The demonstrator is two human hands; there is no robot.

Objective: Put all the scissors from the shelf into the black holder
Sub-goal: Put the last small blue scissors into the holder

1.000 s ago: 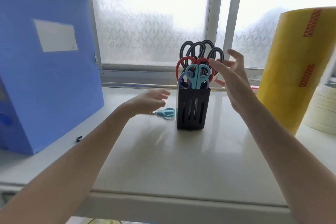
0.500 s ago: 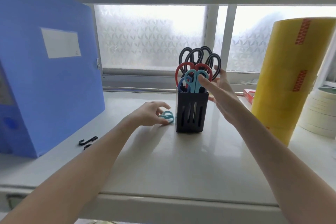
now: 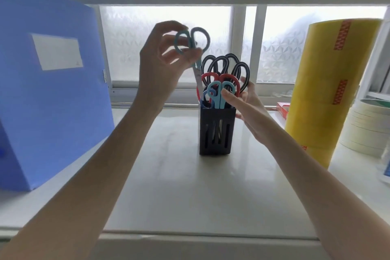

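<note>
A black slotted holder (image 3: 217, 131) stands upright mid-shelf with several scissors in it: black-handled (image 3: 223, 65), red-handled (image 3: 229, 81) and light blue-handled (image 3: 219, 95). My left hand (image 3: 160, 63) holds a teal-handled pair of scissors (image 3: 191, 41) by its handles, above and left of the holder. Its blade points down, with the tip at the holder's left rim. My right hand (image 3: 247, 105) rests against the holder's right side, with its fingers touching the handles of the scissors inside.
A large blue file box (image 3: 48, 82) stands at the left of the white shelf (image 3: 185, 186). On the right are a tall yellow tape roll (image 3: 329, 91), stacked masking tape rolls (image 3: 367, 126) and a small red box (image 3: 282, 108). Frosted windows lie behind.
My left hand picked the teal scissors up off the shelf and raised them over the holder. My right hand moved down against the holder's right side.
</note>
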